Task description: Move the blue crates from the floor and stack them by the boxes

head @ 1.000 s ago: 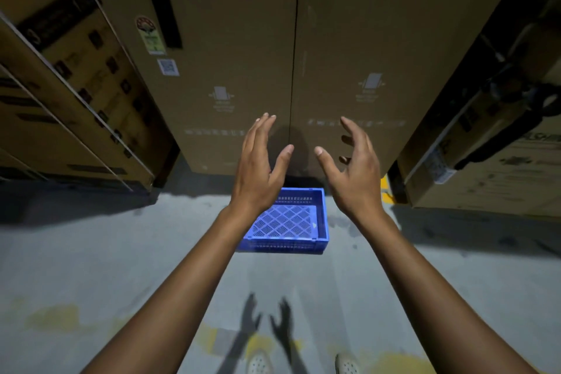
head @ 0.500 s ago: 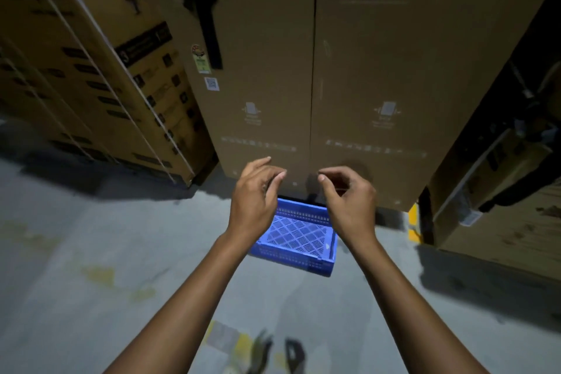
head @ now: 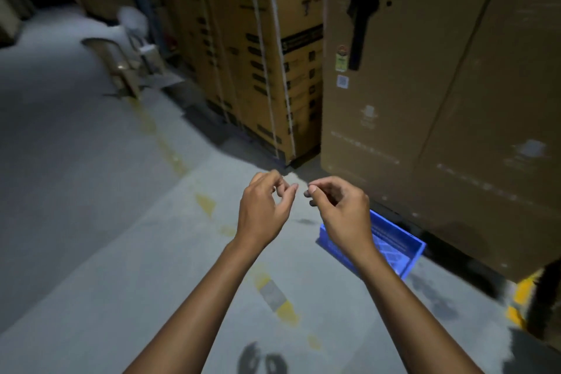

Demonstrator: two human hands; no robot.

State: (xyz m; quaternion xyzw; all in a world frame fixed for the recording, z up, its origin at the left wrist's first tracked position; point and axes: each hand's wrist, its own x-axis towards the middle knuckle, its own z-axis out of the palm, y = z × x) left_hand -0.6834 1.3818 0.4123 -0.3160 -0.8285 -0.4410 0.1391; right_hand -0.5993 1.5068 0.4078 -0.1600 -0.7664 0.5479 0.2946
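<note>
One blue crate (head: 397, 247) lies on the grey floor at the foot of a large brown cardboard box (head: 440, 106). Its left part is hidden behind my right hand (head: 343, 215). Both hands hover in the air in front of me, empty, with fingers loosely curled. My left hand (head: 262, 209) is to the left of the crate, above bare floor. Neither hand touches the crate.
Strapped cardboard boxes (head: 273, 70) stand in a row to the left of the big box. A plastic chair (head: 121, 64) stands further back on the left. A worn yellow line (head: 209, 206) runs along the floor. A yellow-painted post base (head: 522, 297) is at the lower right.
My view has swung left, so the crate now lies at the right and the aisle shows. Both hands went from spread to loosely curled and stay off the crate.
</note>
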